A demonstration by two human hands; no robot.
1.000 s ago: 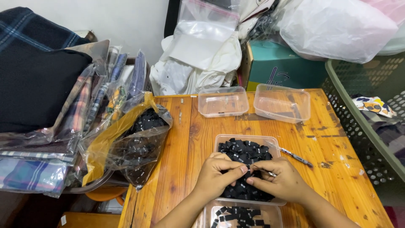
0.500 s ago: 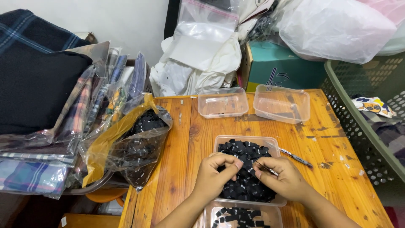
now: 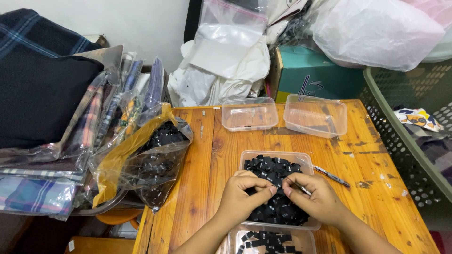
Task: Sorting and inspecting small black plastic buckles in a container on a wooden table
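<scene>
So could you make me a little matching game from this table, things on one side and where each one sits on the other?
Things:
1. pen
2. plastic bag of black pieces
3. two empty clear tubs
4. green basket

Places:
A. far side of the table
B. off the table's right edge
C. hanging over the table's left edge
D. just right of the tub under both hands

Pairs: 1-D, 2-C, 3-A, 4-B

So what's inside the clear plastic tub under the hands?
The clear plastic tub is heaped with small black fabric labels. Both hands cover the middle of the pile, so the tub's bottom is hidden.
</scene>
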